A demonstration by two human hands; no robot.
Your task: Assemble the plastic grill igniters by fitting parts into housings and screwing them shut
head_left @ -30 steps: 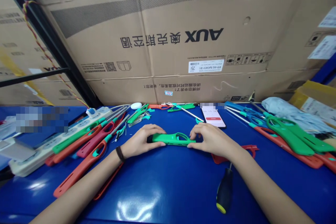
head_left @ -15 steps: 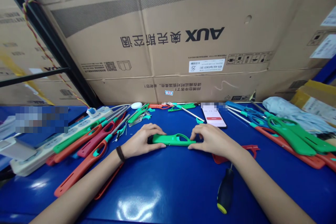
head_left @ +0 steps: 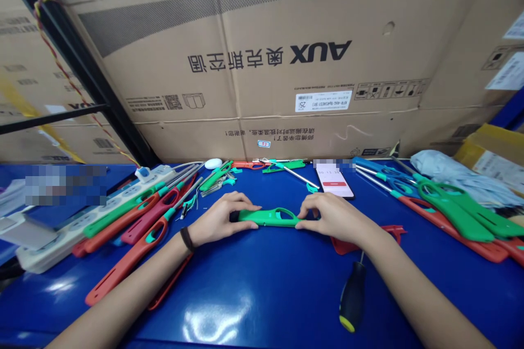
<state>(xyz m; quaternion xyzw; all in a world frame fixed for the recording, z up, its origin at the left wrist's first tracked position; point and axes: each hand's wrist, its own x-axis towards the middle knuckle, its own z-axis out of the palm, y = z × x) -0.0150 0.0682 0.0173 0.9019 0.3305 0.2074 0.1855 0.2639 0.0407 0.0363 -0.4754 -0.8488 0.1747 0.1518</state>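
Green plastic lighter handle casing (head_left: pixel 265 219), one, low over the middle of the blue tabletop (head_left: pixel 262 278), lying crosswise between two hands; whether it touches the surface cannot be told. Left hand (head_left: pixel 224 215), a dark band at the wrist: thumb and fingers clamped on the casing's left end. Right hand (head_left: pixel 333 218): thumb and fingertips pinched on the right end, past the finger loop. Risks, by judgement: uneven pressure from the two pinches could twist the casing or let an end slip; should it be two shells not fully joined, such a squeeze could part them along the edge. A sweep of the right forearm could knock the black-and-yellow screwdriver (head_left: pixel 352 294) or the red casing piece (head_left: pixel 343 246), both close beside it. Appearance of the casing: bright green, smooth, slightly glossy; long, narrow body with an oval finger loop towards the right; a thin line along the near lower edge, possibly a seam; no metal tube visible on it; both extremities covered by the fingers, their condition unverified.
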